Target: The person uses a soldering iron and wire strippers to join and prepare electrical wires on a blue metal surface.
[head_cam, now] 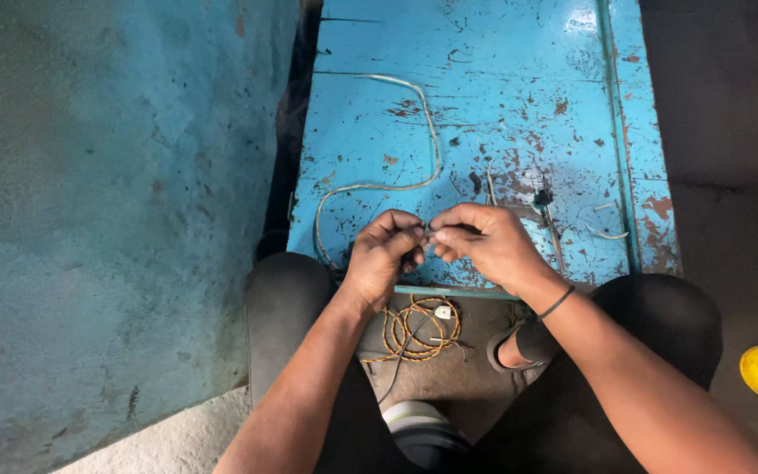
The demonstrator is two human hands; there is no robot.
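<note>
Head view, wire end [429, 230] pinched between fingers [416, 235]

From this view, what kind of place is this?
Likely an informal repair or electrical workshop. A chipped, rusty blue metal table bears a pale wire; both hands pinch a small wire piece; a coil of orange twisted wire lies on the floor.

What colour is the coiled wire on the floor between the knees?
Orange and yellow twisted wire coil, clearest in the head view.

A rough workshop: a chipped, rust-spotted blue metal bench [484, 105], worn concrete floor [89, 219], and coiled orange-yellow wire [414, 329] underfoot.
</note>
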